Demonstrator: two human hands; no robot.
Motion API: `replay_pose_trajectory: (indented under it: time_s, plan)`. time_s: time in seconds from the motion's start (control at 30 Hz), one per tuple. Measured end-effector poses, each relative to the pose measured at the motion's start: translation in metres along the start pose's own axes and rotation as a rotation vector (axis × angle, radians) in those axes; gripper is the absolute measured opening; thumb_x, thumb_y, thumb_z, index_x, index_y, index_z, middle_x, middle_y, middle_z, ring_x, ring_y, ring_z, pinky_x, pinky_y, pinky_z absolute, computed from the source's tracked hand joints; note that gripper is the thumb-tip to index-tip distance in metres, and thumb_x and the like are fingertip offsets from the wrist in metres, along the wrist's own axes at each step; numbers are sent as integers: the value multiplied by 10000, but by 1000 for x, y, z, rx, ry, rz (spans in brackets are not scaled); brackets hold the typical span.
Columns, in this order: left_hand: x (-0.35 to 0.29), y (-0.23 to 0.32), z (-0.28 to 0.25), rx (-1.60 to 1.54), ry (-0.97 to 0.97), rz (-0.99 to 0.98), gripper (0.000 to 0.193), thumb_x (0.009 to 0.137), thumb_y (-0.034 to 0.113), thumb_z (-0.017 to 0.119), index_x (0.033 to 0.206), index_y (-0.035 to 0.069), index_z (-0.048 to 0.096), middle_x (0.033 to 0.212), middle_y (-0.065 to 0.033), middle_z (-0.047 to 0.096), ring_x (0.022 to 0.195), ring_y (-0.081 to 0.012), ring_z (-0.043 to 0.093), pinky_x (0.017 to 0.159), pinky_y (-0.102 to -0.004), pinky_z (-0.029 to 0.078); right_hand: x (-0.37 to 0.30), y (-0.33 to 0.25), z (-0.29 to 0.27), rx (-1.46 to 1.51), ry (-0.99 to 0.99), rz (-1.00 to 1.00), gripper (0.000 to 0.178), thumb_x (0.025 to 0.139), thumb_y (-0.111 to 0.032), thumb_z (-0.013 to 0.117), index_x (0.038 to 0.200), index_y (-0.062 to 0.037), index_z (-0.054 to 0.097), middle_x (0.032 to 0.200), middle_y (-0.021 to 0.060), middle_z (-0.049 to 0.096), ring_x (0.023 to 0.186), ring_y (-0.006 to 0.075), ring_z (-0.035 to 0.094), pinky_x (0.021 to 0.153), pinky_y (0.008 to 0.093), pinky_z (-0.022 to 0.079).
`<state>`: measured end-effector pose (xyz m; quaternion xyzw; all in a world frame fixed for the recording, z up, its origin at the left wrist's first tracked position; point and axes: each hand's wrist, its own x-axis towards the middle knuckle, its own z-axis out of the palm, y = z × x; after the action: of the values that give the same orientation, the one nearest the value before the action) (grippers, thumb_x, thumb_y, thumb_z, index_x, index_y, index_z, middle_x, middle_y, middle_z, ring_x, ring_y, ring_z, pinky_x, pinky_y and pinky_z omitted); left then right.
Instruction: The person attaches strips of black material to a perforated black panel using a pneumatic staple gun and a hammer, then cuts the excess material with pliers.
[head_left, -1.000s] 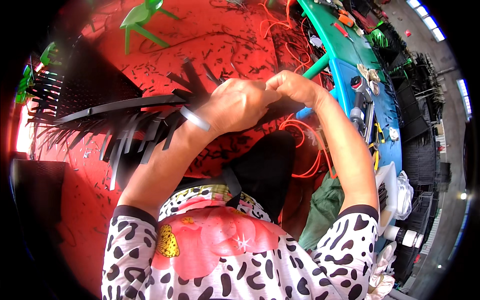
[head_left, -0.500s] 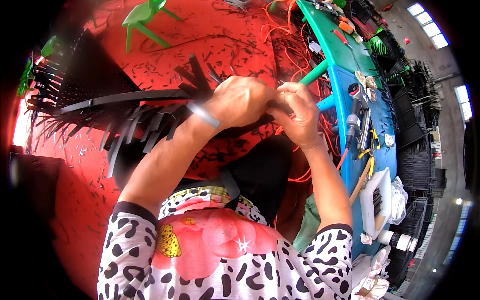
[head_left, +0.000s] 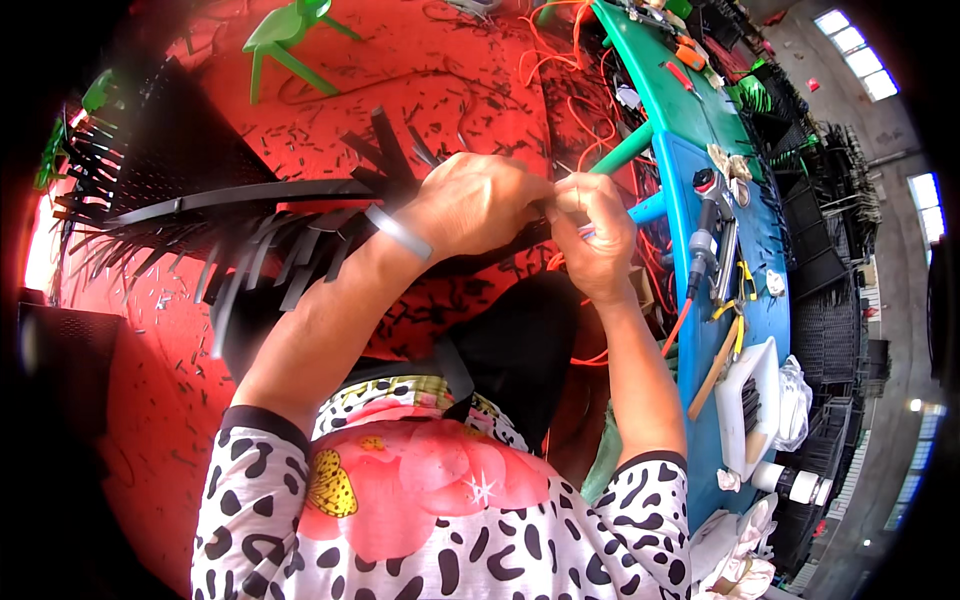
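Note:
A black woven panel (head_left: pixel 170 150) with many loose flat strips (head_left: pixel 285 250) along its edge reaches from the far left to my hands. My left hand (head_left: pixel 480 205) is closed on the panel's near end, its knuckles up and a pale band round the wrist. Against its fingertips, my right hand (head_left: pixel 600 235) makes a pinch with thumb and fingers. Whatever sits in that pinch is too small and too covered to make out. Part of the panel passes beneath both hands, above my dark-trousered lap.
On the right, a blue table (head_left: pixel 700 330) holds a power tool (head_left: pixel 705 245), yellow-handled pliers (head_left: pixel 745 280) and a white tray (head_left: pixel 735 420). A green table (head_left: pixel 690 100) adjoins it. Orange hoses and black scraps lie on the red floor (head_left: pixel 400 50) near a green chair (head_left: pixel 285 30).
My right hand's fingers have drawn together into a tighter pinch, and its forearm has shifted slightly left. My left hand stays nearly in place on the panel.

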<state>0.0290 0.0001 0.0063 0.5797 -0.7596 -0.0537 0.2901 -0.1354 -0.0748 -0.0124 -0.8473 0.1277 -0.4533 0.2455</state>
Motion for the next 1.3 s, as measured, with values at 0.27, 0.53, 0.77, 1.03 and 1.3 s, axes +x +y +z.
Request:
replay_pose_trajectory:
  time_s: [0.27, 0.53, 0.77, 1.03, 1.3]
  plan:
    - [1, -4, 4, 28, -6, -14, 161, 767, 180, 627, 924, 157, 660, 755, -113, 628, 747, -316, 629, 651, -437, 498, 9, -5, 3, -228, -49, -63, 189, 676, 13, 706, 823, -28, 594, 843, 84, 570, 770, 275, 560, 663, 366, 451]
    - [-4, 1, 3, -9, -22, -14, 195, 751, 189, 660, 902, 72, 628, 795, -96, 621, 762, -302, 623, 634, -415, 505, 6, -5, -3, -199, 59, -57, 108, 758, -8, 676, 783, -17, 571, 800, 110, 580, 703, 280, 579, 610, 351, 465]
    - [-7, 6, 10, 80, 78, -40, 224, 740, 215, 683, 788, 34, 559, 740, -120, 580, 694, -322, 607, 587, -415, 478, 24, -2, -9, -149, -90, -80, 131, 726, 24, 687, 783, -7, 573, 786, 101, 587, 676, 255, 603, 588, 324, 481]
    - [-12, 7, 19, 88, 187, -47, 256, 719, 220, 697, 792, 33, 537, 699, -109, 536, 645, -314, 576, 590, -403, 459, 44, 18, -6, 99, -303, 129, 107, 718, 44, 671, 778, 11, 589, 715, 92, 589, 639, 182, 594, 576, 288, 472]
    - [-15, 6, 20, 135, 236, -2, 271, 682, 200, 716, 833, 56, 542, 703, -72, 528, 633, -265, 576, 586, -368, 455, 53, 30, -6, 352, -536, 648, 33, 763, -22, 642, 779, 0, 624, 671, 30, 621, 636, 68, 559, 572, 248, 465]
